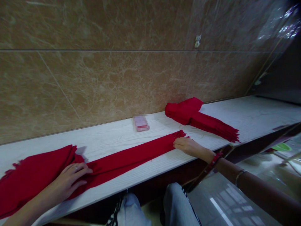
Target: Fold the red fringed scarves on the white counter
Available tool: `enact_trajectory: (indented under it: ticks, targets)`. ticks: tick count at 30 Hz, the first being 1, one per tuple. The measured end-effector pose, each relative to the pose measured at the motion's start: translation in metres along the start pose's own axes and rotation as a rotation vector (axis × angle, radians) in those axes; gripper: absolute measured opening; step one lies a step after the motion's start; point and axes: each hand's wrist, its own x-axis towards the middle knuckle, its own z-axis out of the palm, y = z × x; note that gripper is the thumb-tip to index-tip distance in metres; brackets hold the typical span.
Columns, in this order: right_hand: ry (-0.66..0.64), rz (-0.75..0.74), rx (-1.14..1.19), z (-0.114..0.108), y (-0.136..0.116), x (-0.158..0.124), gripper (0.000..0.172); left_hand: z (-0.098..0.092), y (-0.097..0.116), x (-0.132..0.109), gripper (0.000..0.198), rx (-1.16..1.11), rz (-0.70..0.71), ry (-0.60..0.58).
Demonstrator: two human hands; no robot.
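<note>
— Blue-jeaned knees (175, 202) are seen closest to the lens, tucked under the edge of the white tabletop (246, 116). What is held above them?

— Nothing is clasped. The left grip (70, 179) is laid flat and released, fingers spread, pressed down on the long red scarf (131, 155) near its left end. A ring (76, 168) is worn on one finger.

— And the other side?

— The right grip (190, 147) is also released, palm down, fingers stretched out and touching the scarf's fringed right end. A red bracelet (215, 159) is worn at that wrist.

— How is the scarf placed?

— It is stretched out as a narrow band along the front part of the tabletop, between the two grips, lying flat on the wood.

— What is found around it?

— A heap of red cloth (30, 175) is bunched at the left, touching the left grip; whether it is joined to the long scarf cannot be told. A folded red scarf (188, 113) is set farther back on the right, well apart from the right grip, its fringe pointed rightward. A small pink item (140, 123), too blurred to be made out, is placed near the brown marble wall (117, 78), behind the stretched band.
</note>
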Motion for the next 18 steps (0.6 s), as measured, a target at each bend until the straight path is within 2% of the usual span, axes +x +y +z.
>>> enact_trajectory:
  ticks: [3, 6, 9, 11, 14, 18]
  targets:
    - [-0.005, 0.027, 0.038, -0.002, 0.002, 0.002, 0.024, -0.010, 0.006, 0.004, 0.023, 0.014, -0.006, -0.010]
    - [-0.013, 0.073, 0.121, -0.016, -0.004, 0.013, 0.026, -0.021, 0.027, 0.017, 0.022, -0.036, 0.006, -0.065]
    - [0.016, 0.088, 0.225, -0.036, -0.021, 0.034, 0.030, -0.025, 0.052, 0.035, 0.025, -0.092, 0.000, -0.154]
    - [0.012, 0.038, 0.290, -0.044, -0.037, 0.051, 0.031, -0.025, 0.064, 0.044, 0.027, -0.101, -0.009, -0.186]
    - [-0.003, -0.072, 0.329, -0.039, -0.058, 0.074, 0.030, -0.024, 0.073, 0.049, 0.027, -0.124, -0.003, -0.200]
    - [0.017, -0.175, 0.309, -0.018, -0.069, 0.091, 0.029, -0.019, 0.080, 0.045, 0.025, -0.170, 0.003, -0.163]
